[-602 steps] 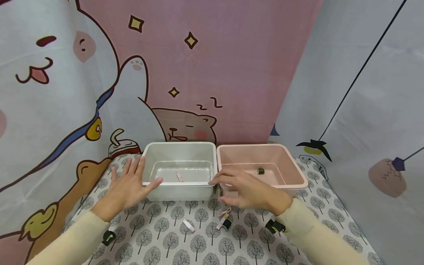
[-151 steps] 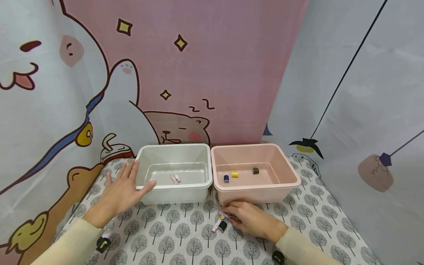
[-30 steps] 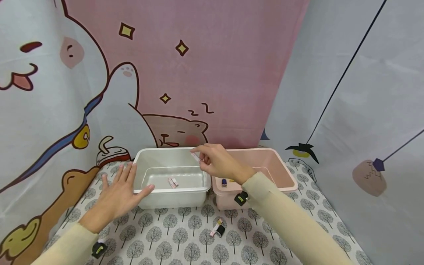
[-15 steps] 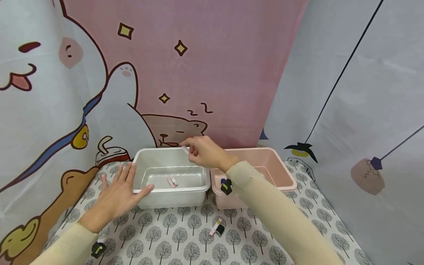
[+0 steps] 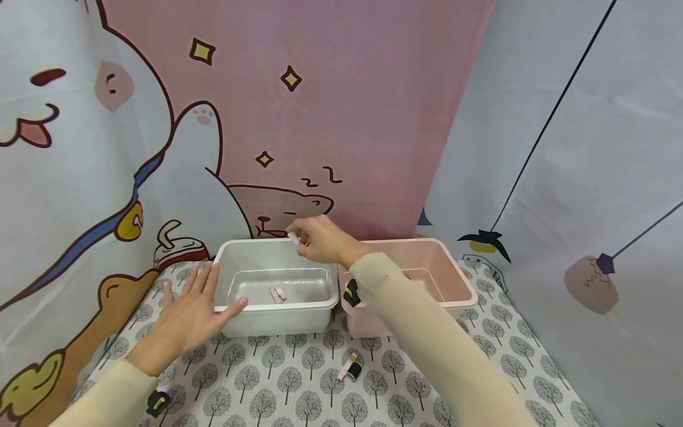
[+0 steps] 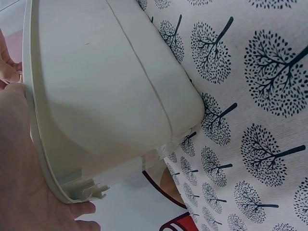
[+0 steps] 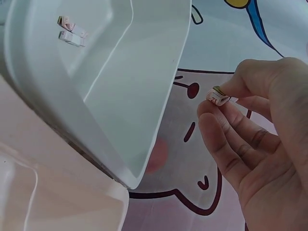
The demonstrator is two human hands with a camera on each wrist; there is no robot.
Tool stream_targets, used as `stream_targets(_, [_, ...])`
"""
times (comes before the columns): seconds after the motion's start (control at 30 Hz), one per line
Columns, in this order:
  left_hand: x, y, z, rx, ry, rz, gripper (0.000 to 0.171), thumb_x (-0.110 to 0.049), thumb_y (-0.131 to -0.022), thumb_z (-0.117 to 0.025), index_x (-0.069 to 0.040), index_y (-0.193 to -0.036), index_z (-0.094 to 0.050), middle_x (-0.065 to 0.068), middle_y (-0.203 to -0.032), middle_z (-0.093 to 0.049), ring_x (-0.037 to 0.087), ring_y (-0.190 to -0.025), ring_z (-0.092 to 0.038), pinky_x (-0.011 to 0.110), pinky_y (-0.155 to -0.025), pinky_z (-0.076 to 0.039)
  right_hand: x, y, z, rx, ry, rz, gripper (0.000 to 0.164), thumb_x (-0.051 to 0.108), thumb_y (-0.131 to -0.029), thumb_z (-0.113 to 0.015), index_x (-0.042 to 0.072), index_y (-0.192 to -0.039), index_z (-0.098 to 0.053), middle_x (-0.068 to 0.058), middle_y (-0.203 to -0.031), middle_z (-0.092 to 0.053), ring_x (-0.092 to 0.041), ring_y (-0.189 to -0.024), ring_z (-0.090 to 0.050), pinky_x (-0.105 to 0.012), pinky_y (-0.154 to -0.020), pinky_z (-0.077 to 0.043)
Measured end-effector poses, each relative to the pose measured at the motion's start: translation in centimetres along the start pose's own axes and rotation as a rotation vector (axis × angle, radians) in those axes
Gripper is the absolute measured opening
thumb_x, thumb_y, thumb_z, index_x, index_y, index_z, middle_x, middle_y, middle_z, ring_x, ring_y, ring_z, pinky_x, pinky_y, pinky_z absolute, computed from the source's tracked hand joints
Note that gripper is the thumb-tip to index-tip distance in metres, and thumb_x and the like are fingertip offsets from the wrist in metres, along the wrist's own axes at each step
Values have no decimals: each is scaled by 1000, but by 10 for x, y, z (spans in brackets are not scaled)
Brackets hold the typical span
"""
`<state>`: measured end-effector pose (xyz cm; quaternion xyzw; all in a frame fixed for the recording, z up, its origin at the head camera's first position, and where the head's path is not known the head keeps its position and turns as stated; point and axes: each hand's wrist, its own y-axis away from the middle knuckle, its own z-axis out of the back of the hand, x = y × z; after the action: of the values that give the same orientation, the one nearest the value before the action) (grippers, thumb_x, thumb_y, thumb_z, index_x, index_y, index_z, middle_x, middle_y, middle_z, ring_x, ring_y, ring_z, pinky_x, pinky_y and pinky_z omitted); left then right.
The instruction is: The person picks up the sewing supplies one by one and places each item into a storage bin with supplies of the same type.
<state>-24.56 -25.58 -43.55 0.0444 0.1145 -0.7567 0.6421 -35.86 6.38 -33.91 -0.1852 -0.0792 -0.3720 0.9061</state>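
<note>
My right hand [image 5: 322,240] pinches a small rolled tape measure [image 7: 217,96], white and pink with printed marks, between thumb and fingers. It is over the back right part of the white bin [image 5: 277,322], apart from its floor. Two similar small white-and-pink pieces [image 5: 277,294] lie on that bin's floor. My left hand [image 5: 187,317] rests at the bin's left front rim with fingers spread; the left wrist view shows this hand [image 6: 24,163] along the rim. On the cloth lie another pink-and-yellow folded tape [image 5: 347,366] and a black thread spool [image 5: 354,371], side by side.
A pink bin [image 5: 453,281] stands right against the white one; my right sleeve [image 5: 421,320] crosses its front and hides most of its contents. Both bins stand on a tree-print cloth [image 5: 299,385]. A cartoon curtain [image 5: 363,118] hangs close behind them.
My right hand picked up the tape measure from the cloth and carried it up and left over the white bin. Earlier, spools and another tape entered the bins. My left hand stays at the rim.
</note>
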Motion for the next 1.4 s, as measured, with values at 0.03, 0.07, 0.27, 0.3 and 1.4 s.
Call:
stream_targets(0.03, [0, 0, 0, 1, 0, 0, 123, -90, -109, -43, 1, -186, -12, 30, -194, -11, 62, -179, -11, 97, -130, 8, 0, -1, -1, 3, -3, -5, 46, 1, -103, -72, 5, -148, -78, -10, -105, -86, -15, -82, -72, -24, -75, -59])
stream_targets(0.07, [0, 0, 0, 0, 0, 0, 123, -90, -109, -43, 1, -186, -12, 30, -194, -11, 62, -179, -11, 97, -130, 8, 0, -1, -1, 5, -6, -11, 46, 1, -103, -72, 5, -148, -77, -10, -105, -86, -16, -82, -72, -26, -76, -60])
stream_targets(0.27, [1, 0, 1, -6, -3, -2, 124, -91, -109, -42, 2, -185, -12, 30, -194, -11, 62, -179, -12, 98, -130, 6, 1, -3, -3, 14, 5, -70, 49, 9, -107, -78, 7, -156, -72, -14, -126, -87, -23, -106, -83, -38, -98, -70])
stream_targets(0.3, [1, 0, 1, -6, -4, -3, 124, -91, -109, -42, 2, -185, -13, 30, -194, -11, 62, -179, -12, 98, -130, 6, 1, -3, -3, 13, 7, -79, 50, 12, -108, -79, 7, -156, -72, -14, -130, -86, -24, -112, -83, -40, -102, -70])
stream_targets(1.4, [1, 2, -1, -5, -3, 1, 124, -90, -109, -43, 2, -186, -11, 31, -193, -11, 62, -179, -11, 98, -130, 7, 7, 68, -6, -24, -9, -30, 46, 22, -111, -79, 9, -155, -74, -15, -138, -77, -31, -126, -79, -44, -106, -69])
